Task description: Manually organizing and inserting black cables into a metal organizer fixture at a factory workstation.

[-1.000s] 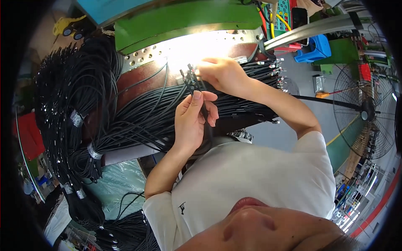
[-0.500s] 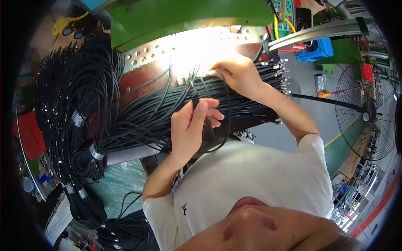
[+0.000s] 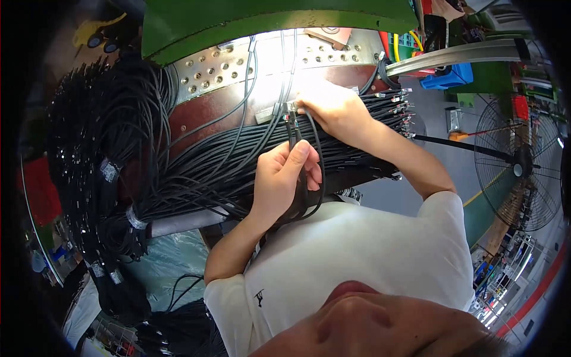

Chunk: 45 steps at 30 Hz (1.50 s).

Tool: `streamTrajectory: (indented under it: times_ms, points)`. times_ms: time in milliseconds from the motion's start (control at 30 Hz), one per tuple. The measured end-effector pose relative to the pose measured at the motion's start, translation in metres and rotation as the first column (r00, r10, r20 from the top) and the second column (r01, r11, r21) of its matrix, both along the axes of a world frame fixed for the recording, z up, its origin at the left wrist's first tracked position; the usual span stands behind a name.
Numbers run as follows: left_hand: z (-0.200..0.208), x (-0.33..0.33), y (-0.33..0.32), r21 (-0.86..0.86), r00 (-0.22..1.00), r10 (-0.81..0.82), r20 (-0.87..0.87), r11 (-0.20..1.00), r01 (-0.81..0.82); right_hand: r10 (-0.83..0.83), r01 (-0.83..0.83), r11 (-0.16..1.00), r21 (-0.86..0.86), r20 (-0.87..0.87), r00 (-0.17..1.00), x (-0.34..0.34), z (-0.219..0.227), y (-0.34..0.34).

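Black cables [image 3: 292,134] are clamped in the left hand [image 3: 281,177]; whether the right hand [image 3: 340,111], beside their tips, grips, I cannot tell.

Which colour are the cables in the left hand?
The cables are black, clearest in the head view.

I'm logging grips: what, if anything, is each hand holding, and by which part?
The left hand holds slim black cables just below their metal-tipped ends; what the right hand grips, if anything, cannot be told.

No lettering or numbers can be read — anywhere.
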<state>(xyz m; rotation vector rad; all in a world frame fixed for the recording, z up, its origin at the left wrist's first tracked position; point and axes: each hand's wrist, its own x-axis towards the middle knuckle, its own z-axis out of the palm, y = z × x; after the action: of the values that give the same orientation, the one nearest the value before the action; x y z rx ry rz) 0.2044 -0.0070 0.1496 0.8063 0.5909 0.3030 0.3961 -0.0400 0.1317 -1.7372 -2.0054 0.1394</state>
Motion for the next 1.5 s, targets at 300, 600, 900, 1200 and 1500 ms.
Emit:
streamTrajectory:
  times_ms: [300, 600, 900, 1200, 1500]
  points:
    - [0.031, 0.005, 0.007, 0.262, 0.989, -0.125, -0.081, 0.955, 0.142, 0.038, -0.031, 0.937, 0.347, -0.013, 0.999, 0.019, 0.015, -0.008]
    - [0.019, 0.013, 0.018, -0.051, 0.948, -0.309, -0.079, 0.951, 0.305, -0.009, 0.018, 0.999, 0.041, -0.214, 0.977, 0.024, 0.007, -0.010]
    - [0.016, 0.025, 0.021, -0.124, 0.926, -0.368, -0.089, 0.926, 0.356, 0.046, -0.057, 0.997, -0.061, -0.159, 0.986, 0.035, 0.012, 0.002]
    - [0.011, 0.027, 0.022, -0.151, 0.931, -0.361, -0.049, 0.924, 0.351, 0.085, -0.083, 0.996, 0.018, -0.300, 0.950, 0.045, -0.011, -0.004]
    - [0.021, 0.048, 0.025, -0.317, 0.886, -0.464, 0.013, 0.838, 0.443, 0.167, -0.180, 0.966, 0.186, 0.083, 0.982, 0.027, 0.037, -0.020]
